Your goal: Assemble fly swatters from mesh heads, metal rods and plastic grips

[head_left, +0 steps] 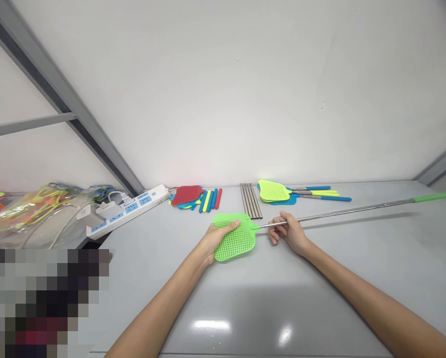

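Observation:
A bright green fly swatter (234, 243) with a long extended metal rod spans the middle and right of the view above the table. My left hand (219, 239) grips the perforated head, its thumb on top and its fingers hidden underneath. Near the head, my right hand (290, 233) has its fingers curled around the metal rod. The green grip at the rod's far end points right and looks slightly blurred.
Along the wall lie a stack of swatter heads with a red one (187, 195) on top, several coloured grips (210, 200), several metal rods (251, 201) and a pile of fly swatters (275, 192). A white power strip (133, 209) and plastic bags (40, 214) are at left.

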